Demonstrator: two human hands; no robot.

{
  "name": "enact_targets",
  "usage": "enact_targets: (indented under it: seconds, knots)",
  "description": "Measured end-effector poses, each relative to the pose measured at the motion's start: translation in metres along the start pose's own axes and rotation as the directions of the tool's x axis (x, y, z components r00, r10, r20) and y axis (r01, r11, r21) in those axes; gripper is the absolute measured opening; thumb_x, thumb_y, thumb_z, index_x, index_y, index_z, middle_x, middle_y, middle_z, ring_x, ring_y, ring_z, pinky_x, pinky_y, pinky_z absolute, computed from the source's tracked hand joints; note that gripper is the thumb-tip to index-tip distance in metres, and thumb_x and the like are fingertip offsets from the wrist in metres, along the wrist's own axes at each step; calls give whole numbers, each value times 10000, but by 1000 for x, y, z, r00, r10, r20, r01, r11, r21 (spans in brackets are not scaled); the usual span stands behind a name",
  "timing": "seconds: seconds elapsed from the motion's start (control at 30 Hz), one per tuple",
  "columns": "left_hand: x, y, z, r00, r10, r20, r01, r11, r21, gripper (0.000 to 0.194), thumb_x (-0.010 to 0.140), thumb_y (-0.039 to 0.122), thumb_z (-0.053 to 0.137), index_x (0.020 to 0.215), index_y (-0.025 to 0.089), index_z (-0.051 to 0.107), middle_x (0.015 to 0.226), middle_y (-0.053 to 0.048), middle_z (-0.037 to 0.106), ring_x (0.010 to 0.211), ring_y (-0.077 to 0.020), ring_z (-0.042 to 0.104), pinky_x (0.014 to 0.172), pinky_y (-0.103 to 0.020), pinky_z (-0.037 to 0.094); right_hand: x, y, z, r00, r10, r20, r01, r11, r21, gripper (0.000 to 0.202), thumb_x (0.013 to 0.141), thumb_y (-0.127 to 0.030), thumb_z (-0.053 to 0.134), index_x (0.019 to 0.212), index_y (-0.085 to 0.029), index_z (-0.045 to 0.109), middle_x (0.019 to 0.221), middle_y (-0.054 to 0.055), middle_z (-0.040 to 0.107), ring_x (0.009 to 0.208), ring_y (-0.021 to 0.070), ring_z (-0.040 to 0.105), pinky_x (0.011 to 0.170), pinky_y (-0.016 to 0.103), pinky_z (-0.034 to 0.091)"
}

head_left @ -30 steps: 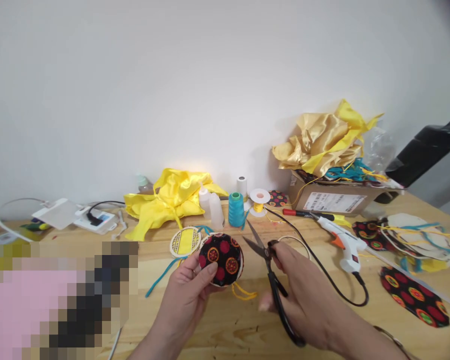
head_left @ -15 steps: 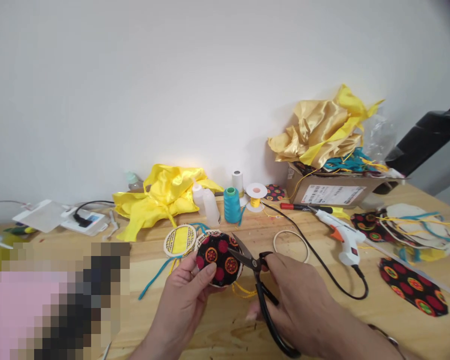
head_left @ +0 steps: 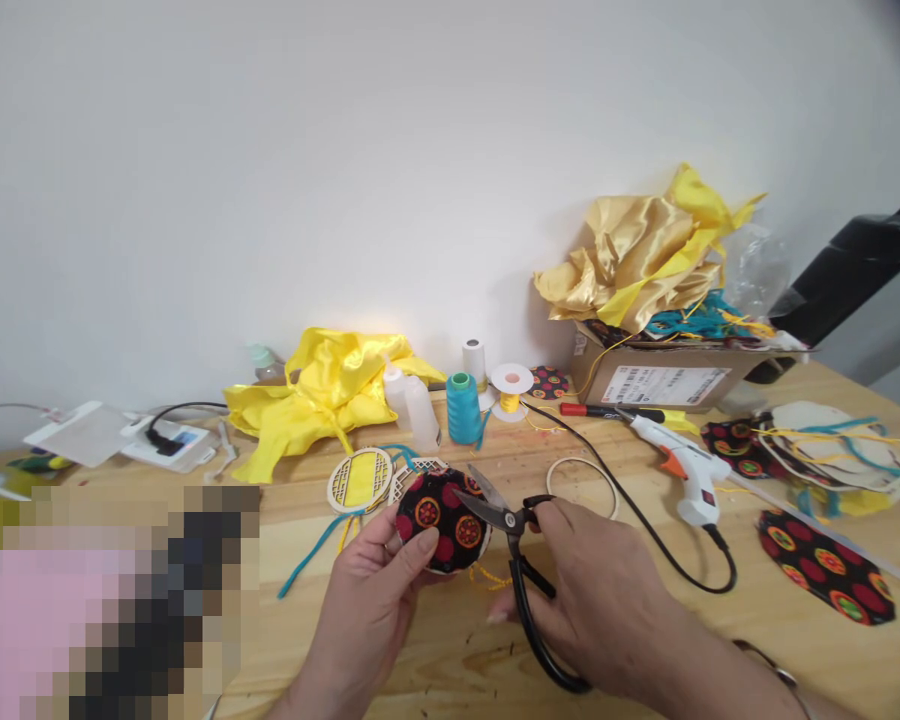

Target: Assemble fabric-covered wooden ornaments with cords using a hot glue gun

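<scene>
pinching a patterned disc (head_left: 448, 528) between left fingers (head_left: 414, 556); right fingers (head_left: 553, 514) grasp scissors (head_left: 519, 580), blades (head_left: 484, 509) parted at its edge.

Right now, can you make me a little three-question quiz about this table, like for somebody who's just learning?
1. Which hand holds the scissors?
2. True or false: the glue gun lies to the right of the blue thread spool.
3. Fill in the blank: the gold cloth is heaped on top of the filled cardboard ____.

Key:
1. The right hand.
2. True.
3. Box.
</scene>
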State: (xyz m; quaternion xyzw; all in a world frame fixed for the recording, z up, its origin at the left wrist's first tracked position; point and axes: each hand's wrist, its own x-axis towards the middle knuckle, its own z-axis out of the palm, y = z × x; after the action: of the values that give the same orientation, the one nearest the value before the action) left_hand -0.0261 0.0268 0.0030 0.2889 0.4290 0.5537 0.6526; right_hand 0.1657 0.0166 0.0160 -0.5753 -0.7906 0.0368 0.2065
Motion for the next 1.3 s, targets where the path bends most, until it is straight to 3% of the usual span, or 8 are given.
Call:
enact_targets:
  seconds: [0.1,0.33,1.3]
  knots:
    - [0,0,1,1000,8,3,-8,1000,2,426,692,167,761,1102,165,646,917,-95,750,742,-200,702,607,-260,564,0,1,2,996,-42,-73,38,998,-59,373,759,-553,553,751,-180,559,660,53,628,581,229,616,509,308,377]
    - [0,0,2,1000,8,0,-8,1000,-13,411,708,152,749,1104,183,645,920,-77,748,733,-170,692,604,-237,557,3,2,3,989,-87,-124,75,993,-95,406,760,-583,561,728,-179,558,643,44,616,557,216,606,493,299,359]
    - [-2,3,-1,1000,29,-2,-29,1000,1,361,683,176,765,1034,173,683,910,-85,750,729,-181,693,619,-251,556,4,6,2,978,-155,-142,138,983,-125,403,811,-561,543,706,-172,551,593,31,618,522,182,612,476,273,343]
